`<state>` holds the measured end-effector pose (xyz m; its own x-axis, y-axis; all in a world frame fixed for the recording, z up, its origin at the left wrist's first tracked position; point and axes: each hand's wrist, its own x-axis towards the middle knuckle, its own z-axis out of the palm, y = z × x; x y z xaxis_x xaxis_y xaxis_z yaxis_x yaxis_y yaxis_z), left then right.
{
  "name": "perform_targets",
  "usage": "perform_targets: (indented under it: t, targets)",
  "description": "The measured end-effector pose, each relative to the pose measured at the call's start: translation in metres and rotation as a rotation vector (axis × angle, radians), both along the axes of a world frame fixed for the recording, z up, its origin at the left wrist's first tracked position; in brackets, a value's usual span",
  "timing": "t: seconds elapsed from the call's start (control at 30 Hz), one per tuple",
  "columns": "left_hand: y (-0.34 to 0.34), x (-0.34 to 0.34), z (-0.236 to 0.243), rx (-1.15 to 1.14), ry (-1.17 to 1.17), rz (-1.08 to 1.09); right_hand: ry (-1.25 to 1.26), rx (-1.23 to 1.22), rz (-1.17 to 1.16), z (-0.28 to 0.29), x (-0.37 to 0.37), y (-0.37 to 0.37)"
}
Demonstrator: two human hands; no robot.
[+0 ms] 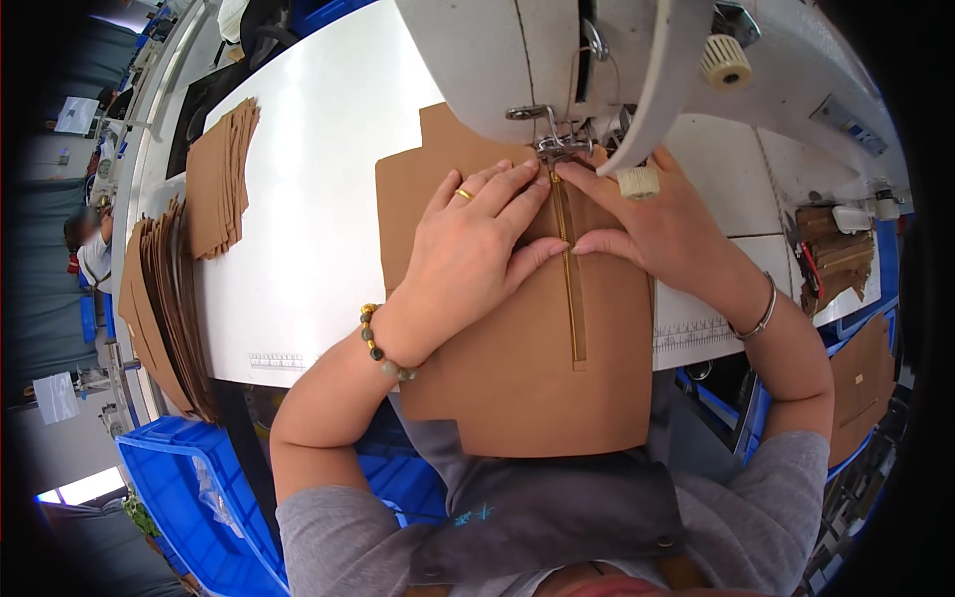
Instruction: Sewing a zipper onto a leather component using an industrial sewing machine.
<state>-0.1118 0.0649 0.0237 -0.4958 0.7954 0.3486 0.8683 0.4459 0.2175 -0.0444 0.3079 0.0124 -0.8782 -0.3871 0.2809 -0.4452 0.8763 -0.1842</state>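
A flat brown panel [517, 388] with notched corners lies under the sewing machine [497, 60], its near end hanging over the table's front edge. Down its middle runs a slot with a gold-toothed zipper [569, 289]. The top of the zipper sits at the presser foot [560, 147]. My left hand [477, 224] rests on the panel left of the zipper, fingers stretched out and thumb beside the slot. Across from it my right hand [652, 219] presses the panel on the right, fingers extended, partly hidden behind the machine's guard. Both thumb tips almost meet at the zipper.
Brown pieces stand stacked [221, 184] on the white table's left, beside a thicker pile [169, 298]. At the right are more brown pieces [836, 254] and a panel [860, 388]. A blue crate [189, 468] sits below left. Rulers mark the table's front edge.
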Motion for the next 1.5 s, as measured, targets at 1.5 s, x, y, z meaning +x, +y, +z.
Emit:
perform_targets:
  t: [1.5]
  targets:
    - [-0.002,0.004,0.001,-0.040,-0.010,0.034,0.107,-0.201,0.011,0.007,-0.004,0.001]
